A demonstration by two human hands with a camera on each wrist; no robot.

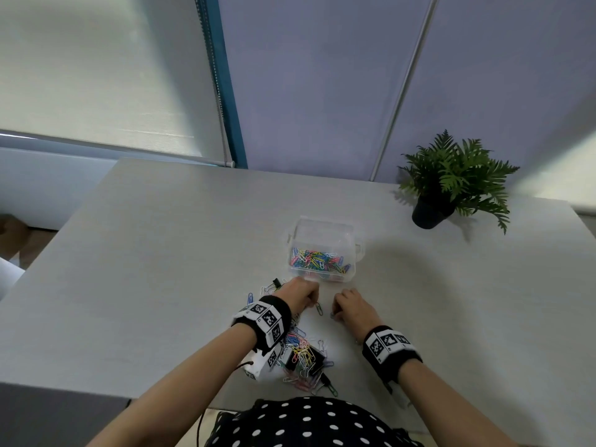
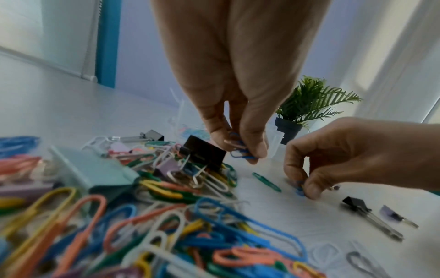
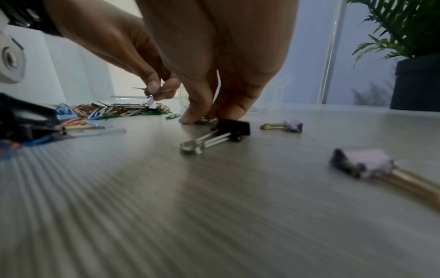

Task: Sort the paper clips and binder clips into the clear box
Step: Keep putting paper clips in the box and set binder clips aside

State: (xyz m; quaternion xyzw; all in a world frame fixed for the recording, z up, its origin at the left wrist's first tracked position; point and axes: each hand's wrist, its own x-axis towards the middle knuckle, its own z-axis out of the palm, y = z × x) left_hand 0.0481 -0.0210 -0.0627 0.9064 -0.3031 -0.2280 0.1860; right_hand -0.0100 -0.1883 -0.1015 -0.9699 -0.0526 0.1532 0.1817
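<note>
Pinched between the thumb and fingertips of the left hand point(image 2: 238, 120) is a small bunch of blue wire paper clips point(image 2: 239, 150), lifted just off the pale wood-grain table point(image 1: 161, 269). At its three o'clock the right hand point(image 2: 333, 156) presses down on the tabletop, thumb and forefinger closing on another small blue paper clip point(image 2: 299, 188) that lies flat. Between the two hands rests a lone green paper clip point(image 2: 266, 182).

Beyond the hands, at twelve o'clock and near them, stands the clear plastic box point(image 1: 324, 250), lid off, its floor already covered by a layer of coloured paper clips point(image 1: 317, 259); I see no binder clips in it. So the job looks partly done at best. At the left wrist's six o'clock sprawls a big mixed heap of coloured clips point(image 1: 300, 353), with a black binder clip point(image 2: 204, 154) and a pale teal binder clip point(image 2: 93, 169) buried among them. Near the right hand, apart from the heap, lie a small black binder clip point(image 3: 232, 129) and two lilac binder clips point(image 3: 294, 126), none yet sorted.
</note>
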